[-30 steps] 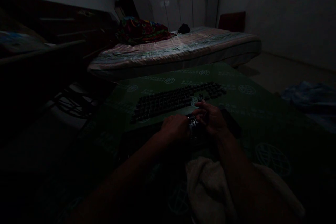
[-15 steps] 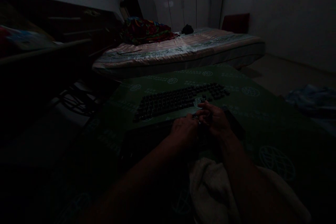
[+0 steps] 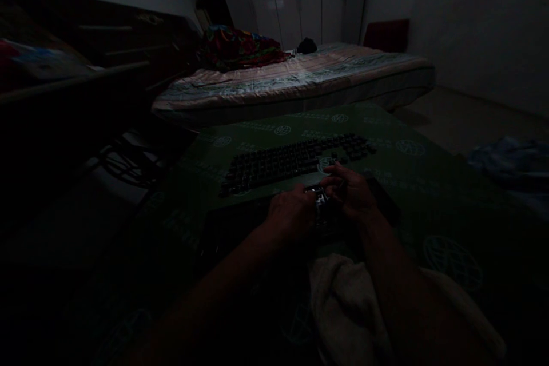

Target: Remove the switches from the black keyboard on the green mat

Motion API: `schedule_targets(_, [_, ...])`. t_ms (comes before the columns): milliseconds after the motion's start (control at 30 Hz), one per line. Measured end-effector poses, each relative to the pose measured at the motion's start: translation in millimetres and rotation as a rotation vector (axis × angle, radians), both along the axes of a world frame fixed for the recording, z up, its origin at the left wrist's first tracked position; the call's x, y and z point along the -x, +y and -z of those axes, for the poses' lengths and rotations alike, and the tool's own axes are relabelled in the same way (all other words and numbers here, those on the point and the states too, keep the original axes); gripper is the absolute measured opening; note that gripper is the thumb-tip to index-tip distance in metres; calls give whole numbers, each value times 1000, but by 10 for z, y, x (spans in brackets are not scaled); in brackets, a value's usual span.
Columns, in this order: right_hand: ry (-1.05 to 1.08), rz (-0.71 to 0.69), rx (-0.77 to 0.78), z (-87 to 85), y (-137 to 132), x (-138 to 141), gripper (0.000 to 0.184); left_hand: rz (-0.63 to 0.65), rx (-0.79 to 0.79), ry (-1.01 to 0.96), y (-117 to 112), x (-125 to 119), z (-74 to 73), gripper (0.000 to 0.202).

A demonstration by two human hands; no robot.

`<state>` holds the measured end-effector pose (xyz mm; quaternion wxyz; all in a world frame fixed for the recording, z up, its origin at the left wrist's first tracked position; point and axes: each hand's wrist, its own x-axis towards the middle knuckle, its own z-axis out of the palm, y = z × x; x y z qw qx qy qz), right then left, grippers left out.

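A dark keyboard base [image 3: 240,223] lies on the green table in front of me, with both hands over it. My left hand [image 3: 291,210] rests on its middle, fingers curled and closed. Just to the right, my right hand [image 3: 349,190] is bent over the base with thumb and fingers pinched together; what they hold is too dark to make out. Between the hands a small bright, whitish patch [image 3: 319,197] shows on the base. Beyond them, black keycaps [image 3: 274,163] are laid out in keyboard order on the table.
The green patterned table [image 3: 412,183] carries a crumpled light cloth [image 3: 347,297] under my right forearm. A bed [image 3: 300,77] with a striped cover stands behind the table. A dark shelf [image 3: 107,68] is at left, and a cloth heap [image 3: 510,163] lies at right. The room is very dim.
My left hand has shifted slightly left, away from my right hand, uncovering the bright patch on the base. The right hand stays nearly in place.
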<state>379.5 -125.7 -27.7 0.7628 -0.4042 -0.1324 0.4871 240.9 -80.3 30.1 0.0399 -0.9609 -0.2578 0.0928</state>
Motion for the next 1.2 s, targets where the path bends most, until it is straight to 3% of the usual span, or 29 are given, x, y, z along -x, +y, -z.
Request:
schedule_targets(167, [-5,-1,-8,1,-6,-8,24,39,42,-18,-12,-83,103,29])
schedule_targets(400, [2,1,-13,-4,-1,-16,25,40,63,157,163,23,-74,29])
schedule_targets(500, [6,-7,-15,2,3,-19,25,0,39,134,207,69,-106,30])
schedule_targets(867, [2,9,9,-49,-22,7,21,92,104,-59,4,-196,145,35])
schedule_targets(1067, [8,1,3,-14,-11,-13,22,78,117,46,107,-232,34,27])
schedule_targets(1200, [5,-4,-7,-1,-3,-23,22,95,86,10,143,-235,33,28])
